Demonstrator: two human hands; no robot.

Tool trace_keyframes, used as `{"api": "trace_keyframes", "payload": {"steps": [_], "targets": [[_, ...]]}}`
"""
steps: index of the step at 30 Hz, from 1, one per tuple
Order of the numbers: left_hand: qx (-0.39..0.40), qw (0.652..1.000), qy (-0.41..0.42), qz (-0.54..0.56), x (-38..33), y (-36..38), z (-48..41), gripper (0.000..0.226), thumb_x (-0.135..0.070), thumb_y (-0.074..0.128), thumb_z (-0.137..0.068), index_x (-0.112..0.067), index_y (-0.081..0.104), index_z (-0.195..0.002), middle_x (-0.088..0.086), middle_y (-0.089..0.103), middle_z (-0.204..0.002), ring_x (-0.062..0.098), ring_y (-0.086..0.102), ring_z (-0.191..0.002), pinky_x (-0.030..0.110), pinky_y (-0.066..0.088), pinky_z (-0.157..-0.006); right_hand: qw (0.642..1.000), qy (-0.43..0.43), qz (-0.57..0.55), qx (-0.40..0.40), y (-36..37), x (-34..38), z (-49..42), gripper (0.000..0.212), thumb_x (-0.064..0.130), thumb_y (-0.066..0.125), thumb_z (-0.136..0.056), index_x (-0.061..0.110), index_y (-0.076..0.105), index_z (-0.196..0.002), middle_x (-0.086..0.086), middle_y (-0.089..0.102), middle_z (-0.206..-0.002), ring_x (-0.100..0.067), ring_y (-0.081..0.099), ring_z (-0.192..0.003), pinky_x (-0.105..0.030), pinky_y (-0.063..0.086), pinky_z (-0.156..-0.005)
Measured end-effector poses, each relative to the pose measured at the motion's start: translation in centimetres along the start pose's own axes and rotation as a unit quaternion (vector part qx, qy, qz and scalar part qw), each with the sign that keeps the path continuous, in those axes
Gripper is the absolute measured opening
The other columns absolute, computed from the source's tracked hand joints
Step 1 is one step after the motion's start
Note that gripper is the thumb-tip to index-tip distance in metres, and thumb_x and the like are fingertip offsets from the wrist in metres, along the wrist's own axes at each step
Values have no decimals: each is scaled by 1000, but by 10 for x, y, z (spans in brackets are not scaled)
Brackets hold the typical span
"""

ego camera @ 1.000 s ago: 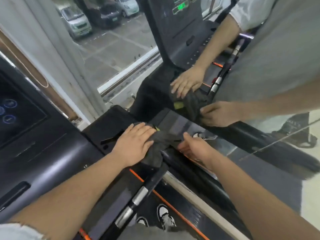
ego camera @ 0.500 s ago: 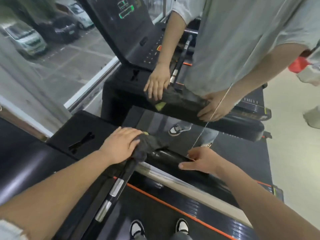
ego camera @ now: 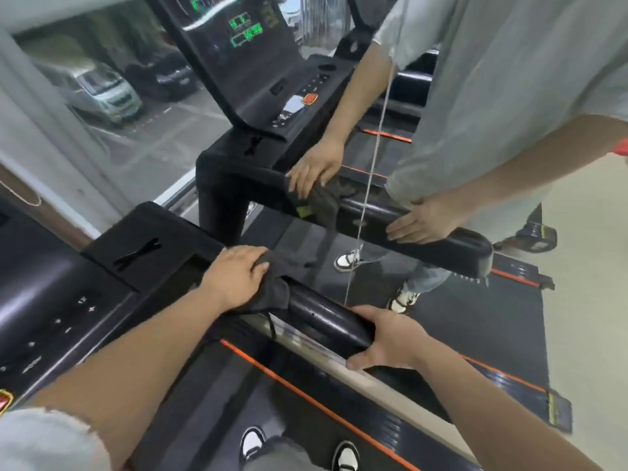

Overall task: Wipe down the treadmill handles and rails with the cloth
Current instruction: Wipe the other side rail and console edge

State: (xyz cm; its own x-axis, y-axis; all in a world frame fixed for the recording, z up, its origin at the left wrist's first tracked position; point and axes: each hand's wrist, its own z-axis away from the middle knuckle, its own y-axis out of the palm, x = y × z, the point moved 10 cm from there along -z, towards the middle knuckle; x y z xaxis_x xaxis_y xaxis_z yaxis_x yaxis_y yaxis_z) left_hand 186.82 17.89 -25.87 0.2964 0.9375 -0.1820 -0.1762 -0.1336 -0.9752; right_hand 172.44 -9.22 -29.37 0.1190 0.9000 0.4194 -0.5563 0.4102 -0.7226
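The cloth (ego camera: 272, 294), dark and bunched, sits on the console end of the rail (ego camera: 323, 314) and drapes partly over its top. A second ago we had it under a flat palm at the rail's root. Now it has come onto the rail itself. Our left hand (ego camera: 234, 277) lies on top of it, fingers curled down over the wad and pressing it to the rail. Our right hand (ego camera: 387, 338) has slid away from the cloth to the rail's far end, where the fingers hook over the top and the thumb goes underneath in a full grasp. Between the two hands the rail lies bare, so we judge the stroke along it is only starting. Beyond the rail the mirror (ego camera: 458, 328) doubles us. On the rail's near side runs the belt (ego camera: 221, 402).
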Motion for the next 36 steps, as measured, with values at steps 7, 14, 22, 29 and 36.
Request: {"api": "trace_keyframes", "payload": {"steps": [7,14,22,29,36], "targets": [[-30,977,210,18,-141,31,63,51,-48,37,-100,-24,58,-140,-3,62,-138,21,51,-134,49,29,-121,1000,-8,9,-19,-7,-29,20,107,72,84,-48,35,50,-143,14,61,-131,-14,61,-118,-27,48,-91],[-80,995,-60,-24,-95,26,25,50,-44,39,-102,-19,61,-139,3,65,-136,29,53,-131,56,27,-120,996,11,52,-67,1,-59,47,111,69,79,-55,41,33,-153,11,63,-134,-18,61,-121,-32,50,-95],[-21,979,202,-20,-159,39,39,56,-52,29,-101,-24,58,-140,-4,66,-134,21,58,-125,46,36,-118,993,30,-17,-115,3,-96,69,108,74,75,-50,37,45,-147,13,56,-137,-15,56,-127,-33,48,-101],[-93,993,71,-25,-221,50,66,53,-48,37,-98,-19,67,-131,-1,70,-123,27,61,-116,53,32,-116,975,59,-123,-177,32,-149,97,83,59,83,-58,44,51,-133,22,66,-116,-10,66,-109,-22,49,-90],[55,970,231,-49,-238,63,44,67,-62,20,-98,-30,48,-150,-4,66,-134,23,61,-121,40,45,-106,940,94,-233,-230,56,-182,104,81,63,85,-52,42,52,-122,27,65,-107,-3,64,-100,-26,52,-88]]}}
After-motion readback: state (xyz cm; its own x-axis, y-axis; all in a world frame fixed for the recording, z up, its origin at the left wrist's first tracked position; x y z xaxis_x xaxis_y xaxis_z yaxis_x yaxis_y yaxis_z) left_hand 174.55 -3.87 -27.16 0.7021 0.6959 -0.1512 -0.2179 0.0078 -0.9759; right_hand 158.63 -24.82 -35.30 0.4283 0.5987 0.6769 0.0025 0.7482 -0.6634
